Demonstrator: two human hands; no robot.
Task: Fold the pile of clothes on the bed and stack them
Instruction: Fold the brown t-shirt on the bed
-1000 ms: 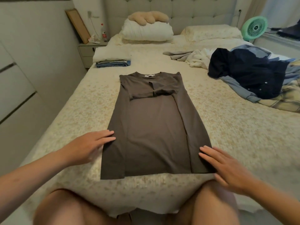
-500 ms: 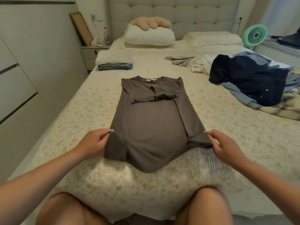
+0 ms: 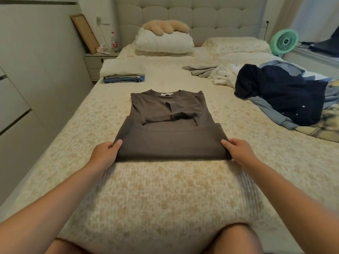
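A grey-brown shirt lies in the middle of the bed, sleeves folded across its chest, collar towards the headboard. Its lower part is lifted and doubled over towards the collar. My left hand grips the left bottom corner of the shirt. My right hand grips the right bottom corner. A stack of folded clothes sits at the far left of the bed. A loose pile of clothes, dark navy, light blue and white, lies at the right.
Pillows with a beige plush on top lean at the headboard. A nightstand with a bottle stands at the far left. A green fan is at the far right. My knees are at the bed's near edge.
Both hands went from resting flat beside the hem to gripping the bottom corners, then carried the hem up and away from me, doubling the shirt's lower part over.
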